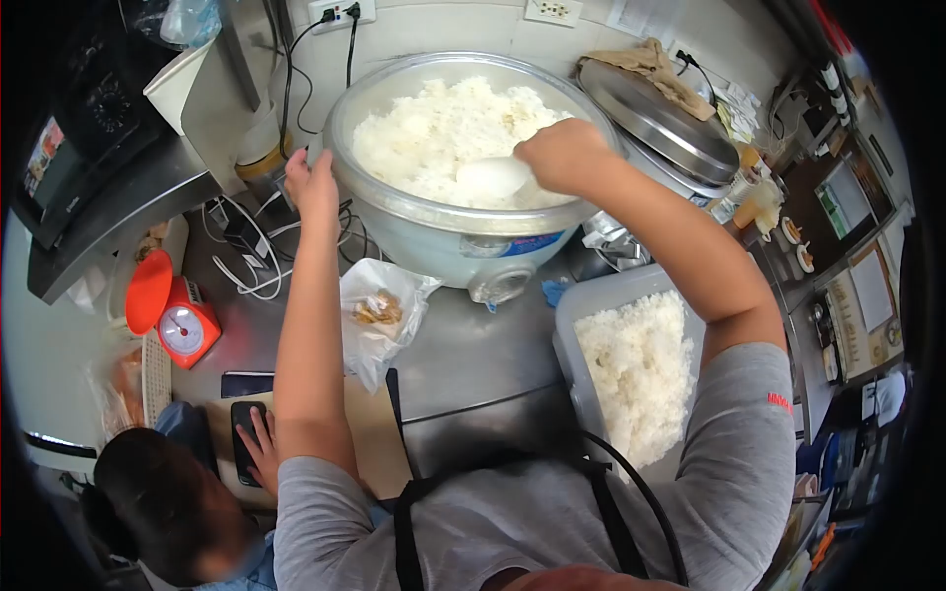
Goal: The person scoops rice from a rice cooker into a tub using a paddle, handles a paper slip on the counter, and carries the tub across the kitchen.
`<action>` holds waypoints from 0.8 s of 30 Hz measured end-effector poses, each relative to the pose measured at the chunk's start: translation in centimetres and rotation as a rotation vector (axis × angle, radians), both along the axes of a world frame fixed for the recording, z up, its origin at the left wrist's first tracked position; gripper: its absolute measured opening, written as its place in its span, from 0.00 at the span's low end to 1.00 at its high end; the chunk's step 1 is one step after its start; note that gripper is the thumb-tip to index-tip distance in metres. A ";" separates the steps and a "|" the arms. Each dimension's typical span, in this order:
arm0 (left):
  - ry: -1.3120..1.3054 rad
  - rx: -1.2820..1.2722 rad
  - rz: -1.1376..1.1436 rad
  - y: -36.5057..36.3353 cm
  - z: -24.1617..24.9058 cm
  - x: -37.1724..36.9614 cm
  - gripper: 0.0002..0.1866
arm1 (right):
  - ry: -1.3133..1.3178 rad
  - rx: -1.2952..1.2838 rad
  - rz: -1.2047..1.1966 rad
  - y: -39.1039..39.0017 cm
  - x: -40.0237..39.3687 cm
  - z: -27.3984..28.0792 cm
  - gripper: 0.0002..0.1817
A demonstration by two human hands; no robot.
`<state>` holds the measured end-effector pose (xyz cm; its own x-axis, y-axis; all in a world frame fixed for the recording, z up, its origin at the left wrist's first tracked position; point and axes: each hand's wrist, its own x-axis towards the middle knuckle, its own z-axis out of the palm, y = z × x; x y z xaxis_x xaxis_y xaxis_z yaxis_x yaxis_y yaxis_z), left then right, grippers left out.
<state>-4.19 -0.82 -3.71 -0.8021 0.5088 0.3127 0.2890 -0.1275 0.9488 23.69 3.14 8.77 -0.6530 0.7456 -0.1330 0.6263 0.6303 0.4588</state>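
White rice [424, 138], white scoop [491, 177]; pale blue-grey cooker [404, 229], blue label [527, 245]; grey tub [566, 340]; orange-red scale [205, 347], white dial [181, 330]; silver-grey counter [473, 345]; grey shirt [734, 424], red lettering [779, 402]; black apron straps [406, 537].

I observe a single camera, head-worn, looking forward and steeply down past the wearer's grey shirt [493, 522] to the steel tabletop [468, 350]. It faces the white wall [453, 30] behind the rice pot [424, 234]. Range is close: left hand [313, 185] and right hand [567, 156] lie near. The lens is wide; straight edges bow, corners darken.

The pot [424, 236] stands behind, the scale [185, 327] before it left, the tub [565, 330] right.
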 end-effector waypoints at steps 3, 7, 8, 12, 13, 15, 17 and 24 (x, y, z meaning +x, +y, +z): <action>-0.085 -0.108 -0.011 2.0 1.3 -0.4 0.33 | -0.161 -0.045 0.054 1.4 -2.6 -0.9 0.13; -0.103 -0.075 -0.084 2.5 1.2 0.8 0.35 | 0.063 -0.283 0.001 2.0 -3.4 -2.7 0.13; -0.095 -0.055 -0.089 2.8 1.0 0.6 0.35 | 0.127 -0.344 -0.020 2.7 -3.5 -4.0 0.14; -0.063 -0.027 -0.081 2.7 1.0 0.6 0.34 | 0.363 -0.678 -0.051 6.1 -4.1 -9.5 0.13; -0.053 -0.042 -0.080 2.7 0.9 0.6 0.35 | 0.433 -0.766 -0.068 6.5 -4.4 -10.2 0.12; -0.037 -0.064 -0.068 2.7 1.2 0.6 0.35 | 0.380 -0.706 0.040 6.9 -4.6 -9.8 0.12; 0.002 -0.088 -0.048 2.4 1.4 0.6 0.35 | 0.344 -0.661 0.103 5.3 -4.3 -8.0 0.11; 0.014 -0.118 -0.041 2.0 1.7 0.6 0.35 | 0.409 -0.683 0.114 4.4 -1.3 -4.9 0.10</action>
